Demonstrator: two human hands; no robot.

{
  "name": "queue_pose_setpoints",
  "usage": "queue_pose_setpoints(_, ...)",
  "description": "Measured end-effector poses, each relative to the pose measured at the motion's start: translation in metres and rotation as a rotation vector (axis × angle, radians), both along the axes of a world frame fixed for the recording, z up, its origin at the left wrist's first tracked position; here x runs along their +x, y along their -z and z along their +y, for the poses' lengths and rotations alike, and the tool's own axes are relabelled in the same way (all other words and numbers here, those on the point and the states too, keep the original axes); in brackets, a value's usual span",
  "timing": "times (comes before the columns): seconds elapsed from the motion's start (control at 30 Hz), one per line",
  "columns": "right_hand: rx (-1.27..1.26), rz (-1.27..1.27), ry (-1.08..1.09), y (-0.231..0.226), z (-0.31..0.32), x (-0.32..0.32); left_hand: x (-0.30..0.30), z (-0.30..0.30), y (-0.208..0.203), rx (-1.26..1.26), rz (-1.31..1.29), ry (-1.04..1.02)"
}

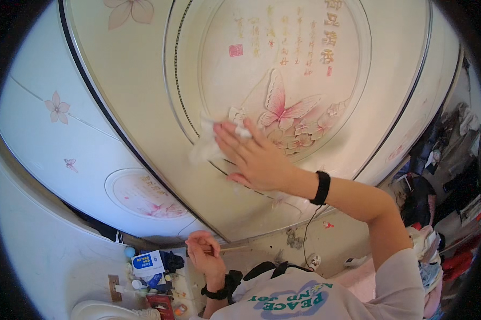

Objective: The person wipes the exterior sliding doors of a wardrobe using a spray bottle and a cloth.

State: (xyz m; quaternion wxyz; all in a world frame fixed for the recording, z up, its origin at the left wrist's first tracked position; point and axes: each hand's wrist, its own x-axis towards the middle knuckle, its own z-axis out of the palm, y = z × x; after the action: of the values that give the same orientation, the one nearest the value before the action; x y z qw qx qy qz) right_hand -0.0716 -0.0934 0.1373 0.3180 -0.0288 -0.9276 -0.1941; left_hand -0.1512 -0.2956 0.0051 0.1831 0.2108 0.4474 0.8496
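Observation:
My right hand (251,154) presses a white wipe (203,144) against the cream wardrobe door (160,122), its fingers spread over the cloth. The wipe lies at the lower left of the door's oval panel, beside a raised pink butterfly (280,104) and flowers. Part of the cloth is hidden under my fingers. Lower down, near the door's bottom edge, my left hand (203,249) hangs with its fingers loosely curled together. I see nothing in it.
To the left stands a paler door (64,138) with a flower pattern. A blue-and-white box (148,263) and several bottles crowd a surface at lower left, near a white chair (99,310). Clothes (464,208) are heaped along the right. A dark cord (305,240) hangs below my right wrist.

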Motion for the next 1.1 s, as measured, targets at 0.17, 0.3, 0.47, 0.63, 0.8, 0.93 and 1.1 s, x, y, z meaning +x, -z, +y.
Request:
queue_pose_setpoints(0.17,-0.063,-0.071,-0.025,0.017,-0.005,0.005,-0.007,-0.011,0.005,-0.008,0.035,-0.058)
queue_pose_setpoints(0.3,-0.067,0.108,0.059,-0.026,-0.017,0.0,-0.007,-0.016,0.011,0.006,0.02,-0.067)
queue_pose_setpoints(0.47,-0.137,0.181,0.102,-0.014,-0.03,-0.008,-0.001,-0.015,0.005,-0.023,-0.033,-0.08)
queue_pose_setpoints(0.63,-0.086,0.042,0.116,0.006,-0.024,0.001,-0.012,-0.025,0.009,-0.017,0.008,-0.081)
queue_pose_setpoints(0.8,-0.109,0.196,0.145,-0.021,-0.019,-0.008,-0.013,-0.022,0.011,0.058,0.047,-0.053)
queue_pose_setpoints(0.93,-0.105,0.341,0.152,-0.016,-0.012,-0.014,-0.013,-0.022,0.015,0.089,0.05,-0.039)
queue_pose_setpoints(1.1,-0.166,0.191,0.215,0.041,-0.015,0.003,-0.017,-0.026,0.02,0.091,0.002,-0.039)
